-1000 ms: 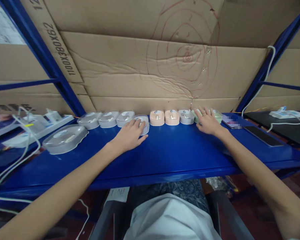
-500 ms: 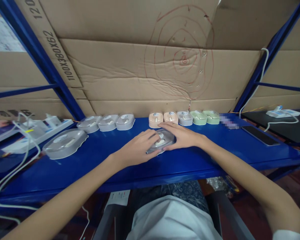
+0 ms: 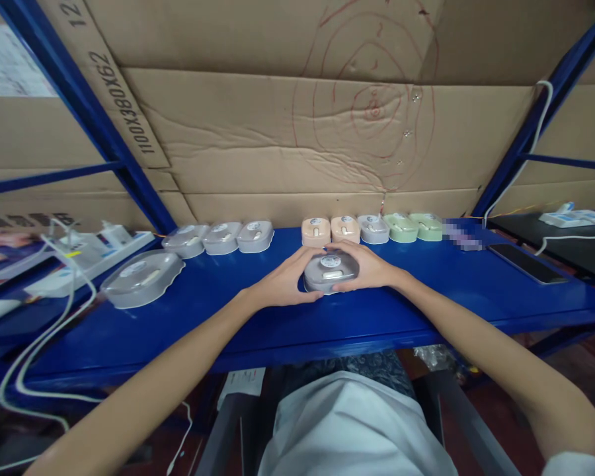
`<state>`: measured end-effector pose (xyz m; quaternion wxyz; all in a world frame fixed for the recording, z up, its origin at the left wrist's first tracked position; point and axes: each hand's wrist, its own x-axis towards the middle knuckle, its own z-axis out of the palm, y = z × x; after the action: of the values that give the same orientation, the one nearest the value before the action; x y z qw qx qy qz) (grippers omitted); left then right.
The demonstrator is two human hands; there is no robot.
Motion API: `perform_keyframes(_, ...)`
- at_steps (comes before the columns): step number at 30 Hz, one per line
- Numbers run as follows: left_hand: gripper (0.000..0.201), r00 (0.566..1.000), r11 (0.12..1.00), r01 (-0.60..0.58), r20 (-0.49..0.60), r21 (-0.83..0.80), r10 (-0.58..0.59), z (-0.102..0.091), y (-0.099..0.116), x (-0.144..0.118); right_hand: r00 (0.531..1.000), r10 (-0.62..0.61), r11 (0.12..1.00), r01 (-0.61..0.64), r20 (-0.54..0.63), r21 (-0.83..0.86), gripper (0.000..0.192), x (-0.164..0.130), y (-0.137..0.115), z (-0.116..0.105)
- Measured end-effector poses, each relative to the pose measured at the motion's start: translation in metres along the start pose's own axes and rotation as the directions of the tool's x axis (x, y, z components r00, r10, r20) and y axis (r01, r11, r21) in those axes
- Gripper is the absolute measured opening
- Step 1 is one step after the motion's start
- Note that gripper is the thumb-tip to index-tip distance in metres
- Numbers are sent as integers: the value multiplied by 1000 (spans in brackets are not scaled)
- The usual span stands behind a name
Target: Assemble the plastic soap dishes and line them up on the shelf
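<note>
We face a cardboard wall (image 3: 258, 132) behind the blue shelf (image 3: 426, 304). Along its rear edge stand three grey cases (image 3: 221, 237) to the left and a row of peach, grey and green cases (image 3: 371, 227) to the right; a larger grey case (image 3: 141, 277) lies far left, a phone (image 3: 524, 262) far right. At mid-shelf, our left hand (image 3: 282, 285) and right hand (image 3: 371, 268) grip one grey case (image 3: 330, 272) between them, fingers curled around its sides
</note>
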<state>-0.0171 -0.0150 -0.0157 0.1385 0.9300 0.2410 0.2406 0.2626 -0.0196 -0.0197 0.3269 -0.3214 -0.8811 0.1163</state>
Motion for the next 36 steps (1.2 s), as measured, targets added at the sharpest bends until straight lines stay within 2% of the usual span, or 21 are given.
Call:
perform_keyframes(5, 97, 998, 999, 52, 22, -13, -52, -1, -4, 1, 1000, 2, 1000, -2, 20, 10, 93, 1, 4, 3)
perform_keyframes(11, 97, 992, 992, 127, 28, -26, -126, -2, 1, 4, 1000, -8, 1000, 8, -2, -4, 88, 1, 3, 6)
perform_keyframes(16, 105, 991, 990, 135, 34, -48, -133, -5, 3, 5, 999, 11, 998, -9, -32, 66, 84, 2, 2, 4)
perform_keyframes(20, 123, 980, 981, 196, 25, -7, -195, -4, -3, 4, 995, 61, 985, -47, -81, 163, 81, 4, 11, -6)
perform_keyframes(22, 126, 978, 978, 207, 21, 1, -207, -4, -6, 4, 992, 88, 984, -72, -93, 162, 76, 4, 18, -16)
perform_keyframes(25, 118, 979, 979, 201, 34, 22, -201, -5, -8, 5, 985, 143, 985, -133, -91, 106, 67, 1, 28, -36)
perform_keyframes(30, 87, 983, 982, 166, 61, 94, -172, -13, -5, 8, 959, 280, 959, -282, -48, -29, 68, -9, 42, -67)
perform_keyframes(33, 82, 986, 986, 146, 75, 80, -152, -17, -4, 7, 937, 346, 935, -341, 40, -98, 67, -14, 51, -78)
perform_keyframes(36, 81, 986, 989, 133, 97, 62, -139, -20, -5, 6, 918, 371, 922, -345, 138, -177, 73, -17, 58, -84)
